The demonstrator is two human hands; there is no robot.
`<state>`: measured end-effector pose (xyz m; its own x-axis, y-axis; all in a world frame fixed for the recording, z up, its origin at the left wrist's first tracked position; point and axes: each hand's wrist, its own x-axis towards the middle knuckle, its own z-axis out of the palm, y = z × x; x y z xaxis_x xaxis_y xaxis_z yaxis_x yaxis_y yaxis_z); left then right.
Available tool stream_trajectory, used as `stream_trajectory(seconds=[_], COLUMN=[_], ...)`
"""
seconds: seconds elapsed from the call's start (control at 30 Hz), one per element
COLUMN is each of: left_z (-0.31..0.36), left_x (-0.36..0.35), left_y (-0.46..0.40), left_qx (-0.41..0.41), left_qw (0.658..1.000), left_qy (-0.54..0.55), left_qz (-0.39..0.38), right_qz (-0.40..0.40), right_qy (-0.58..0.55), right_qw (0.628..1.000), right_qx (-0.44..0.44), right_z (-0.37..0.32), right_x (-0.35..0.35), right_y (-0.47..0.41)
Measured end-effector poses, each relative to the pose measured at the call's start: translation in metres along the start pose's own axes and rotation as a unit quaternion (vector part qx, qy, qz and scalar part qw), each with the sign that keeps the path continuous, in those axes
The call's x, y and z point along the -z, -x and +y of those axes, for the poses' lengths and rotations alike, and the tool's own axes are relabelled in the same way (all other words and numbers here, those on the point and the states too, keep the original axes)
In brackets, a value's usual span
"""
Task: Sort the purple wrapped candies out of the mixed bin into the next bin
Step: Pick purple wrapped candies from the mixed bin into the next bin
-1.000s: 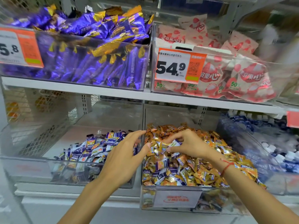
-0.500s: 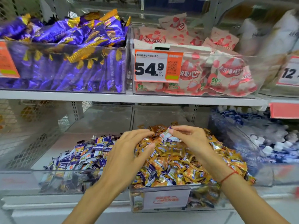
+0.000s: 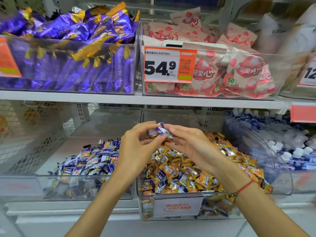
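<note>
A purple-and-white wrapped candy [image 3: 159, 130] is held up above the mixed bin [image 3: 177, 209], pinched between my left hand [image 3: 136, 147] and my right hand [image 3: 186, 144], whose fingertips meet at it. The mixed bin holds a heap of orange wrapped candies [image 3: 201, 170] with some purple ones [image 3: 159, 183] near its front. To its left stands a clear bin [image 3: 85, 190] with a pile of purple wrapped candies [image 3: 92, 159].
A shelf board [image 3: 153, 100] runs close above both bins. On it stand a bin of purple bars [image 3: 71, 65] and a bin of pink packets [image 3: 230, 71] with a 54.9 price tag [image 3: 169, 65]. A bin of blue-white candies [image 3: 282, 147] sits to the right.
Both hands have risen out of the orange heap, lifting a purple candy between their fingertips. The view has shifted right and closer.
</note>
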<state>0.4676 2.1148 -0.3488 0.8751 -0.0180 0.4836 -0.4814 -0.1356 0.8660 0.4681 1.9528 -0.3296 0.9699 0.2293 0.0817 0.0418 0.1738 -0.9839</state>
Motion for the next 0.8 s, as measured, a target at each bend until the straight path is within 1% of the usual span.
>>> stream_trajectory(seconds=[0.07, 0.1, 0.17, 0.23, 0.27, 0.33, 0.37, 0.4, 0.47, 0.5, 0.53, 0.57, 0.6, 0.63, 0.67, 0.7, 0.73, 0.8], left_z=[0.003, 0.004, 0.001, -0.006, -0.011, -0.02, -0.026, -0.031, -0.038, -0.041, -0.042, -0.039, -0.036, -0.033, -0.031, -0.031, -0.033, -0.036], left_x=[0.007, 0.011, 0.022, 0.039, 0.049, 0.067, 0.074, 0.079, 0.081, 0.08, 0.078, 0.074, 0.069, 0.063, 0.057, 0.052, 0.048, 0.047], left_y=[0.002, 0.004, 0.009, 0.01, 0.01, 0.01, 0.009, 0.008, 0.011, 0.013, 0.014, 0.016, 0.019, 0.021, 0.022, 0.023, 0.023, 0.022], left_qx=[0.007, 0.011, 0.011, 0.014, 0.019, 0.026, 0.035, 0.047, 0.055, 0.045, 0.033, 0.019, 0.009, 0.005, 0.007, 0.007, 0.004, 0.0], left_qw=[1.0, 1.0, 1.0, 0.998, 0.994, 0.983, 0.975, 0.964, 0.931, 0.92, 0.919, 0.928, 0.942, 0.955, 0.963, 0.967, 0.968, 0.969], left_qy=[0.009, 0.005, -0.014, -0.037, -0.056, -0.124, -0.172, -0.232, -0.355, -0.387, -0.391, -0.372, -0.336, -0.297, -0.267, -0.249, -0.242, -0.237], left_qz=[-0.003, -0.011, -0.001, 0.054, 0.087, 0.134, 0.136, 0.121, 0.069, 0.051, 0.04, 0.032, 0.018, -0.003, -0.031, -0.054, -0.069, -0.069], right_qz=[-0.045, -0.058, -0.058, -0.046, -0.052, -0.104, -0.143, -0.181, -0.25, -0.273, -0.287, -0.291, -0.291, -0.287, -0.278, -0.264, -0.243, -0.183], right_qy=[0.039, 0.076, 0.191, 0.317, 0.371, 0.454, 0.495, 0.541, 0.634, 0.677, 0.715, 0.746, 0.766, 0.774, 0.774, 0.761, 0.737, 0.656], right_qw=[0.998, 0.995, 0.98, 0.947, 0.927, 0.883, 0.856, 0.821, 0.732, 0.683, 0.636, 0.597, 0.57, 0.559, 0.562, 0.586, 0.626, 0.73], right_qx=[-0.007, -0.007, -0.001, 0.02, 0.037, 0.055, 0.049, 0.038, 0.026, 0.023, 0.027, 0.042, 0.06, 0.077, 0.084, 0.087, 0.074, 0.064], right_z=[-0.001, -0.001, 0.006, 0.013, 0.017, 0.023, 0.026, 0.03, 0.039, 0.045, 0.049, 0.053, 0.056, 0.058, 0.059, 0.057, 0.055, 0.045], right_x=[0.005, 0.006, 0.009, 0.011, 0.014, 0.016, 0.014, 0.011, 0.004, 0.002, -0.001, -0.004, -0.006, -0.008, -0.007, -0.004, 0.001, 0.01], right_y=[0.002, 0.002, 0.001, -0.003, -0.007, -0.015, -0.02, -0.026, -0.038, -0.043, -0.046, -0.049, -0.05, -0.051, -0.053, -0.053, -0.053, -0.047])
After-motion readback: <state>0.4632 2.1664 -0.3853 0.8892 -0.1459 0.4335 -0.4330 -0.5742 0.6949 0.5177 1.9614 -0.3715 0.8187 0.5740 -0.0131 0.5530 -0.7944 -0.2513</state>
